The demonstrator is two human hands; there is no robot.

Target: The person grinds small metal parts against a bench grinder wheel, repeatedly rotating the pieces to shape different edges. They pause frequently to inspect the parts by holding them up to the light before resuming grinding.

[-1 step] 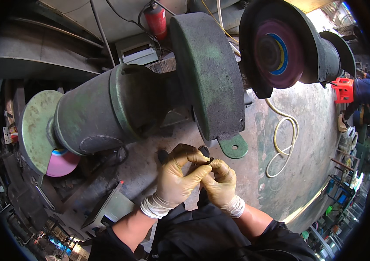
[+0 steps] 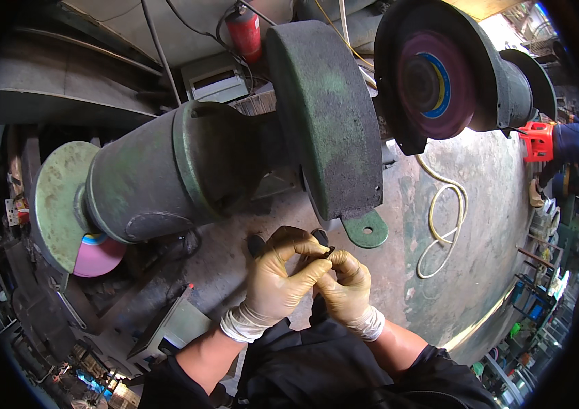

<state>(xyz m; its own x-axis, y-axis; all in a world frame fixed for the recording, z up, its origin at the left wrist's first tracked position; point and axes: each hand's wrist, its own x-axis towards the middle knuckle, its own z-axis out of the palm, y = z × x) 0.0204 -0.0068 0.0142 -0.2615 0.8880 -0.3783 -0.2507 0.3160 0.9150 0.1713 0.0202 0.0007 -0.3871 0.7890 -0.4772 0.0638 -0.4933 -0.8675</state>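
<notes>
Straight ahead of the left hand (image 2: pixel 277 286) and right hand (image 2: pixel 346 290), the way is blocked by the thick rounded guard (image 2: pixel 334 123) of a grinder (image 2: pixel 228 153), with a green tab (image 2: pixel 360 238) thrust out near the right hand. Toward the left, passage is barred by the motor housing (image 2: pixel 136 177) and a pink wheel (image 2: pixel 99 258). Beside the left forearm (image 2: pixel 209 360), room is narrowed by a grey box (image 2: pixel 184 324). To the right, a broad open stretch is left above the floor (image 2: pixel 405 300), crossed by a looped hose (image 2: pixel 465 202) and bounded farther forward by a second grinder (image 2: pixel 515 95).
</notes>
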